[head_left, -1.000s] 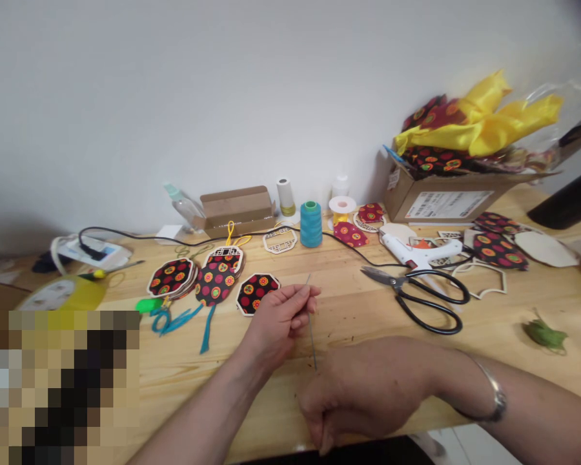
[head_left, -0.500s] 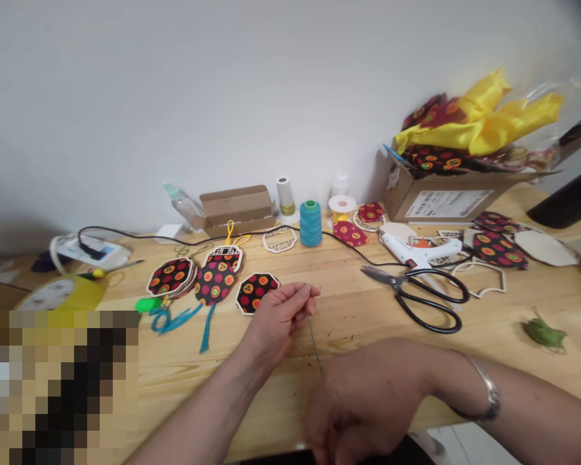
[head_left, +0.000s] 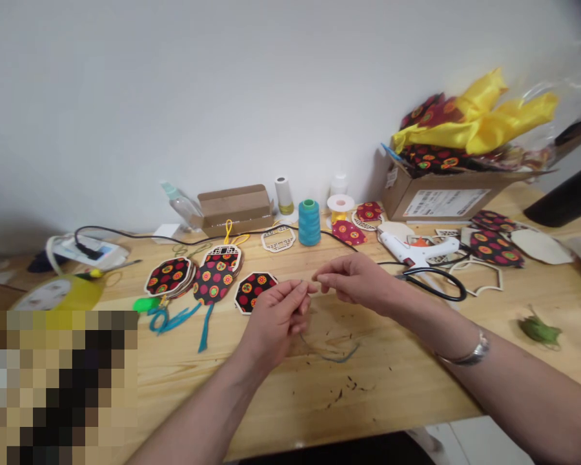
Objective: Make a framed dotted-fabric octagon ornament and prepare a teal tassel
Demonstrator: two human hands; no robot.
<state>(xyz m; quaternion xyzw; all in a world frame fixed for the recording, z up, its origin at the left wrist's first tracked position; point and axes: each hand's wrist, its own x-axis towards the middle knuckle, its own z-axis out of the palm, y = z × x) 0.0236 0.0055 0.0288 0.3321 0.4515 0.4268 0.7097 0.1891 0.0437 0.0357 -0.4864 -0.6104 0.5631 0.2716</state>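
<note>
My left hand [head_left: 283, 307] is closed in a pinch over the table, holding a thin grey-blue thread [head_left: 336, 359]. The thread drops from its fingers and lies in a loose curve on the wood. My right hand [head_left: 356, 283], wearing a silver bracelet at the wrist, meets the left fingertips with its own fingers drawn together. What lies between its fingertips is too small to make out. Partly behind the left hand is an octagonal patterned piece [head_left: 252, 290] with a pale rim. Large black-handled scissors [head_left: 440, 284] lie beyond the right wrist, their blades hidden.
A teal thread cone [head_left: 309, 223] stands at the back. On the left are patterned pieces with a teal tassel [head_left: 204, 329]. A white glue gun [head_left: 409, 252], a green thread bundle [head_left: 540, 328] and a cardboard box [head_left: 445, 197] of fabric occupy the right.
My right hand has risen from the table's front edge to the left fingertips. The thread, taut between the hands before, now hangs slack. My left hand has barely moved.
</note>
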